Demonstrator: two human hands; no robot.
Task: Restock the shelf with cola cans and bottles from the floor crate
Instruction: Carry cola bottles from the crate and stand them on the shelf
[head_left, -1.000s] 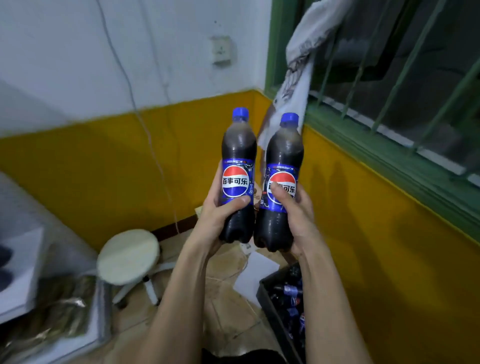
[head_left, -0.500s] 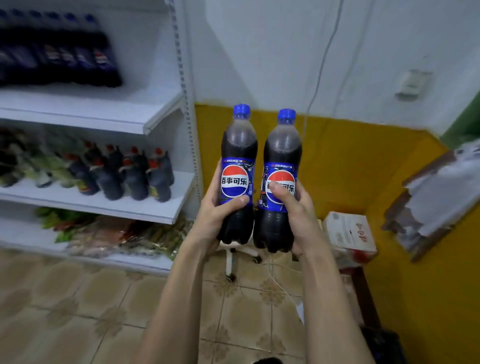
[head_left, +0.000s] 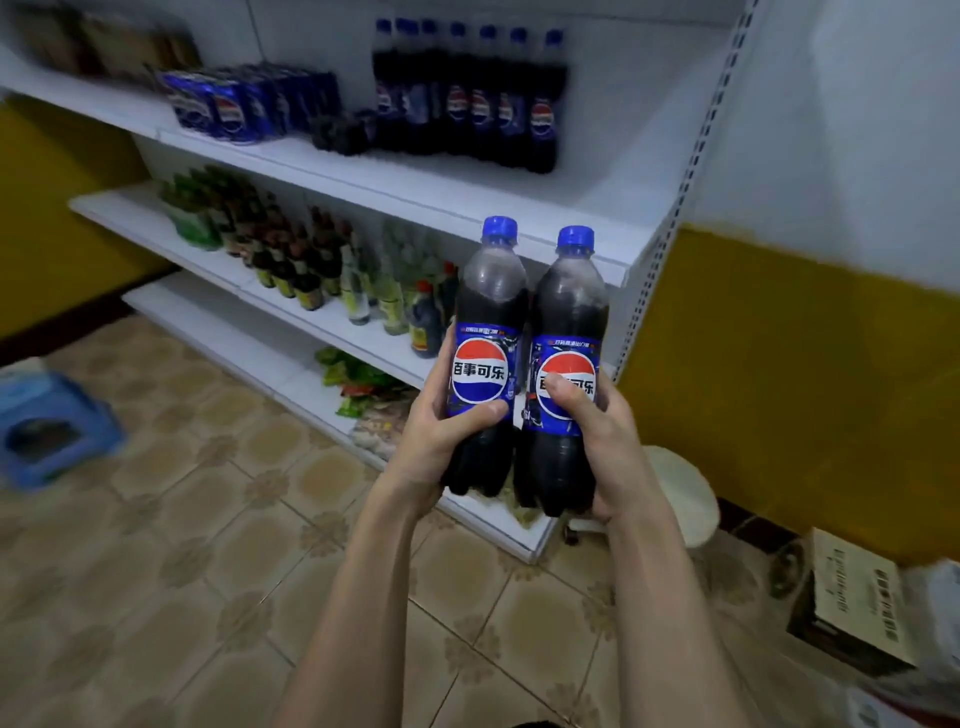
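I hold two upright cola bottles with blue caps side by side in front of me. My left hand (head_left: 441, 431) grips the left bottle (head_left: 485, 312) around its label, and my right hand (head_left: 597, 436) grips the right bottle (head_left: 571, 312) the same way. Behind them stands the white shelf unit (head_left: 597, 208). Its upper shelf carries a row of cola bottles (head_left: 467, 104) and blue cola cans (head_left: 244, 104), with bare shelf to the right of the bottles. The floor crate is out of view.
The middle shelf holds sauce bottles (head_left: 291, 249), the bottom shelf snack packets (head_left: 358, 384). A blue plastic stool (head_left: 47, 431) sits on the tiled floor at left. A white round stool (head_left: 680, 493) and a cardboard box (head_left: 852, 603) stand by the yellow wall at right.
My view has swung left from the window corner to face the shelf unit. Both hands keep the same hold on the two bottles.
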